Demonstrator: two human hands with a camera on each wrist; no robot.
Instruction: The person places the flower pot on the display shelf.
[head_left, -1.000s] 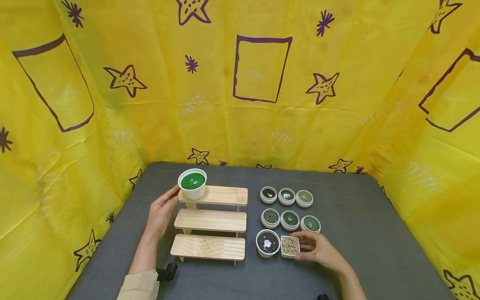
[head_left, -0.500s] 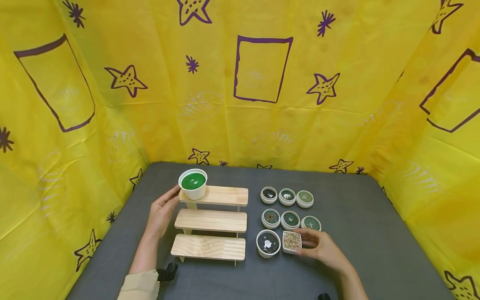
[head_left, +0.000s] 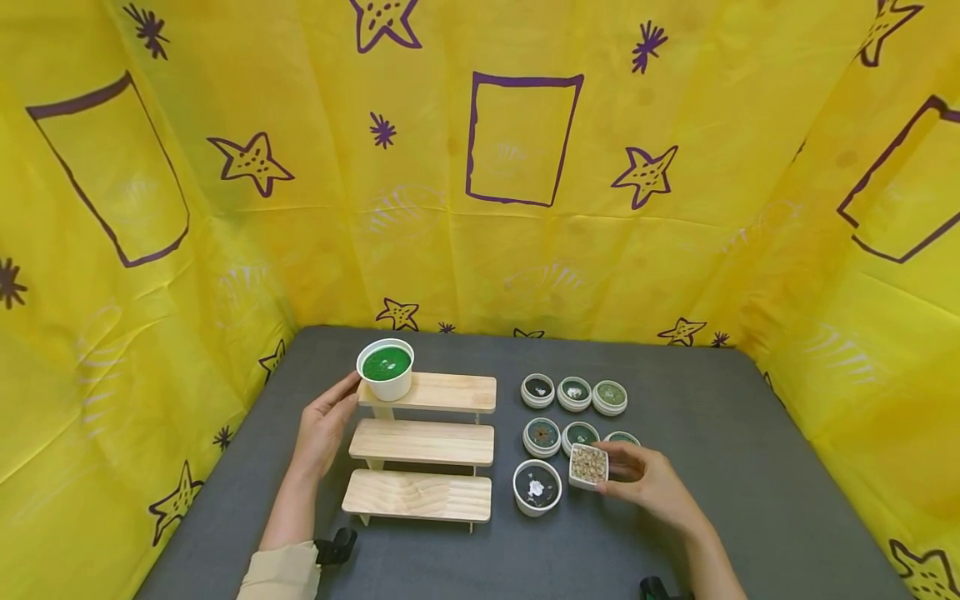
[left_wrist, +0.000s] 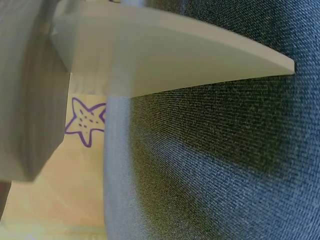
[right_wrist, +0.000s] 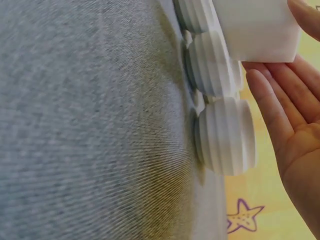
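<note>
My right hand (head_left: 651, 483) pinches a small square white dish (head_left: 588, 465) filled with beige, gravel-like bits. The thumb is on its near side and the fingers on its far side. In the right wrist view the dish (right_wrist: 260, 30) is raised off the dark cloth, beside small ribbed pots (right_wrist: 225, 137). My left hand (head_left: 321, 433) holds the left end of the top board of a three-tier wooden display stand (head_left: 420, 442). On that end, beside the fingers, sits a white cup (head_left: 386, 379) with a glossy green top. In the left wrist view the hand is mostly hidden behind the stand (left_wrist: 175, 45).
Several small round white pots (head_left: 542, 435) with dark or green tops stand in two rows right of the stand. In front of them is a larger white cup (head_left: 537, 487) with a black top. Yellow patterned cloth (head_left: 525, 275) walls the dark table (head_left: 712, 417).
My right hand has lifted the square dish from beside the black-topped cup and moved it up and slightly away, now overlapping the round pots. The left hand and green-topped cup stay put.
</note>
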